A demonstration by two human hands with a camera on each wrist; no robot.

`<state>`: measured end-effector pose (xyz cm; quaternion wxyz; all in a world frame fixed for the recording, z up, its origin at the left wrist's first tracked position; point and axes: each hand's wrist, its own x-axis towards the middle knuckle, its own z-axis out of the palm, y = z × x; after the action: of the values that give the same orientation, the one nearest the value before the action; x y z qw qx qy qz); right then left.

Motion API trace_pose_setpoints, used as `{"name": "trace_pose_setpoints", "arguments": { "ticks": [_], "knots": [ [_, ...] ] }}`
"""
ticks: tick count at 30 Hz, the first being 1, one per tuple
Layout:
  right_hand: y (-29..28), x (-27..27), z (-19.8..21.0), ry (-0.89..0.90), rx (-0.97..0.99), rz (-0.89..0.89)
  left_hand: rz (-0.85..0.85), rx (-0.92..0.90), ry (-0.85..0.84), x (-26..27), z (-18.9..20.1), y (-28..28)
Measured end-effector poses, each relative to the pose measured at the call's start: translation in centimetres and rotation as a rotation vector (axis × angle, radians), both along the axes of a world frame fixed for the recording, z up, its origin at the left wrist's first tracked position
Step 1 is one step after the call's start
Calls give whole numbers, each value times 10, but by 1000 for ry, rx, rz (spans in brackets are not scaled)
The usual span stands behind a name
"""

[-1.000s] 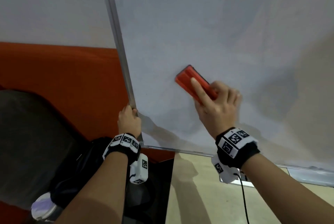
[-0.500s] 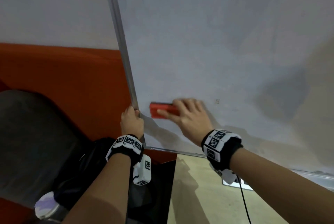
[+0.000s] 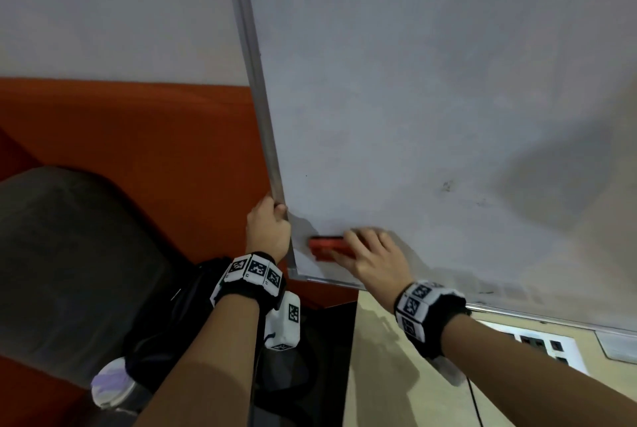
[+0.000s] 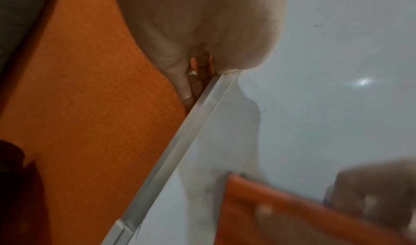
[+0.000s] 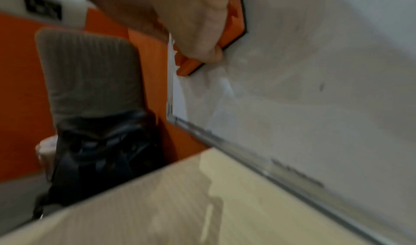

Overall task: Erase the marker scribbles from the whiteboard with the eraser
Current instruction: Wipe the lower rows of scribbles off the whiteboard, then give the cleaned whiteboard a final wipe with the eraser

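Gripping the red eraser (image 3: 327,248) low in the frame, the right hand (image 3: 374,263) curled fingers over its top edge and thumb under it, pressing it flat on the whiteboard (image 3: 431,99) near the board's lower left corner. Left hand (image 3: 268,232) clamped on the board's metal left frame (image 3: 256,82), fingers wrapped behind the edge, thumb on front. One eraser, one whiteboard, two hands, both holding something. Faint marker specks (image 3: 447,186) remained right of centre, well apart from the eraser; grey smudging ran along the board's bottom edge. At lower left of the frame sat one grey chair (image 3: 51,254) with one black bag (image 3: 165,330) on it, against one orange panel (image 3: 138,137). One beige table (image 3: 386,375) showed at the bottom.
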<state>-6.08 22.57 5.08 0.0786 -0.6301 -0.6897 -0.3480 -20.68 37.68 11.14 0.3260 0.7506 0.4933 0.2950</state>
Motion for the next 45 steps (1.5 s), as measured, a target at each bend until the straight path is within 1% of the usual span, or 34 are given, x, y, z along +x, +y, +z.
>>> {"name": "trace_pose_setpoints", "arguments": {
  "ticks": [2, 5, 9, 12, 14, 16, 18, 19, 20, 22, 23, 25, 27, 30, 33, 35, 37, 39, 41, 42, 44, 45],
  "knots": [
    [-5, -1, -20, -27, -60, -7, 6, -1, -10, 1, 0, -1],
    [8, -13, -31, 21, -113, 1, 27, 5, -2, 4, 1, -5],
    [27, -45, -48, 41, -212, 44, 39, 21, 23, 4, 3, -5],
    [39, -59, -55, 60, -272, 21, 35, 35, 2, 4, -1, -4],
    [43, -53, -47, 78, -237, 21, 39, 41, 3, 5, -3, -3],
    [43, -42, -39, 90, -123, 62, 39, 54, 14, 5, -4, -2],
    [41, -34, -39, 106, -33, 89, 44, 62, 11, 6, -5, -2],
    [40, -34, -42, 107, -18, 89, 46, 59, 11, 6, -5, -2],
    [40, -37, -48, 90, -32, 78, 44, 57, 13, 5, -5, -2],
    [40, -44, -61, 42, -128, 46, 46, 48, 22, 6, -5, -2],
    [39, -46, -67, 53, -179, 43, 45, 43, 25, 6, -5, -1],
    [40, -42, -68, 72, -218, 60, 47, 42, 23, 6, -3, -2],
    [42, -35, -57, 56, -193, 80, 49, 36, 40, 6, 0, -4],
    [30, -22, -23, 57, -8, 46, 28, 15, 50, 5, 3, -6],
    [8, -1, 25, 47, 148, -23, 36, -7, 65, 5, 8, -8],
    [-7, 13, 63, 82, 285, -98, 51, -14, 66, 5, 12, -11],
    [-20, 29, 107, 124, 443, -186, 86, -22, 61, 7, 17, -17],
    [-36, 47, 150, 147, 550, -288, 146, -10, 19, 12, 24, -30],
    [-50, 65, 183, 225, 611, -341, 221, 71, -69, 21, 32, -47],
    [-54, 71, 192, 266, 627, -342, 248, 148, -116, 27, 37, -56],
    [-59, 75, 188, 261, 612, -304, 231, 352, -166, 39, 45, -71],
    [-61, 74, 173, 217, 571, -265, 193, 451, -170, 46, 49, -78]
  ]
}}
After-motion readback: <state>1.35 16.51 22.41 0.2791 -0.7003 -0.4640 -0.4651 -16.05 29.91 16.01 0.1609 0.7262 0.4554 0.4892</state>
